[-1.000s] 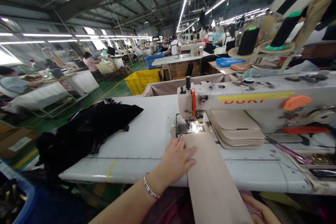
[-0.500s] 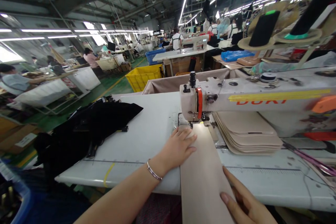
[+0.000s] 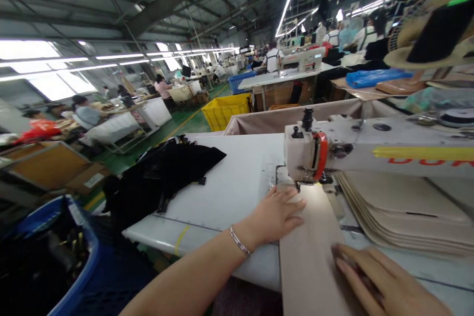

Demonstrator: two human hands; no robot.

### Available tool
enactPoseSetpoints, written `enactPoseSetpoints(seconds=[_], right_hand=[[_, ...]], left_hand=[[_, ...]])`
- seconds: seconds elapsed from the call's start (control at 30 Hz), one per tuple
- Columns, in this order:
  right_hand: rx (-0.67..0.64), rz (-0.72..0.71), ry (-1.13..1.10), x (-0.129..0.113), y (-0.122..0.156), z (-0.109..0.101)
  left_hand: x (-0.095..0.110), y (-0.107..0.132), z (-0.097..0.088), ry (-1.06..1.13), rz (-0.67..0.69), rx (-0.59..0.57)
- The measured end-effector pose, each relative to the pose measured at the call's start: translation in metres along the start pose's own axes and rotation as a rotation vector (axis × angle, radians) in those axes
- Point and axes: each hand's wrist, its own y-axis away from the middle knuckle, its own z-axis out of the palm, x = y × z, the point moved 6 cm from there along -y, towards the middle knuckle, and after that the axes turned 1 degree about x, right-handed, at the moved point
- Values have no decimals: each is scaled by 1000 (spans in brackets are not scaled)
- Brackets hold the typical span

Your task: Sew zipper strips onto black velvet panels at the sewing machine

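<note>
A long beige panel [image 3: 309, 256] of leather-like material runs from the front edge up under the needle area of the sewing machine [image 3: 305, 150]. My left hand [image 3: 277, 217], with a bracelet at the wrist, lies flat with fingers spread at the panel's left edge, close to the presser foot [image 3: 298, 186]. At the panel's right edge is my right hand [image 3: 377, 274], its thumb and forefinger close together on that edge; it is somewhat blurred. Beneath the machine arm, right of the needle, lies a stack of beige panels [image 3: 403, 207] with rounded corners.
Black fabric pieces [image 3: 166, 168] are heaped on the left of the white table [image 3: 237, 158]. A blue basket [image 3: 92, 266] stands at lower left, a yellow bin [image 3: 225, 111] beyond the table. Thread cones [image 3: 440, 34] rise at upper right. Several people work in the background.
The view has turned left, so everything sits further right and more of the blue basket shows. My right hand has moved up along the panel's edge; my left hand stays by the presser foot.
</note>
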Motion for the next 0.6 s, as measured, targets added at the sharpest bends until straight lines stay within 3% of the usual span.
enactPoseSetpoints(seconds=[0.07, 0.13, 0.17, 0.23, 0.3, 0.43, 0.6], right_hand=[[21, -83, 61, -2, -34, 7], [27, -56, 82, 0, -62, 17], [36, -44, 83, 1, -70, 21], [66, -59, 77, 4, -77, 30], [90, -93, 68, 9, -74, 37], [93, -107, 65, 18, -63, 47], [79, -92, 73, 18, -64, 46]], left_hand=[[-24, 7, -20, 0, -19, -16], [-71, 25, -53, -168, -229, 43], [-99, 41, -73, -323, -400, 93], [-144, 75, -107, -490, -609, 150], [-174, 104, -126, -568, -709, 152], [-197, 127, -127, -640, -765, 81], [-193, 117, -127, -705, -764, 56]])
